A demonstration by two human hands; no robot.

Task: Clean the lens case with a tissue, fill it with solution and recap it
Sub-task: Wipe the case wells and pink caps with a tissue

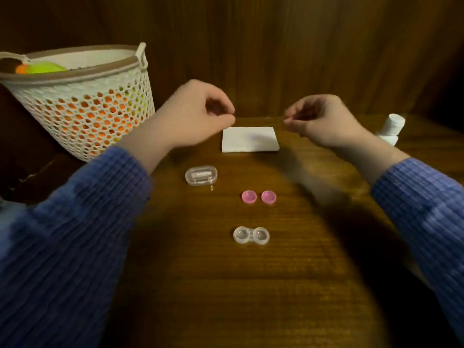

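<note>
Dark wood-grain counter (226, 285), glossy, carries all items; far edge meets a wood-panel wall. Solution bottle (391, 130), white plastic, sits at far right, lower part hidden behind right wrist, label not readable. Left hand (198, 114) and right hand (324, 120) both hover above the tissue (250, 139), motion-blurred; each grip is loosely curled, thumb near forefinger, nothing visibly held, though fingertip contact can't be confirmed. Tissue: white, folded flat, rectangular, centre-rear of counter. Lens case (251, 235): clear plastic, twin round wells, uncapped, lying near centre, well apart from both hands. Two pink caps (258, 197), round, side by side betw. case and tissue. Small clear oval box (201, 175) left of caps, contents indistinct. White perforated basket (82, 116) at far left, partly cut off; orange and green contents inside unclear. Sleeves: blue ribbed knit.
</note>
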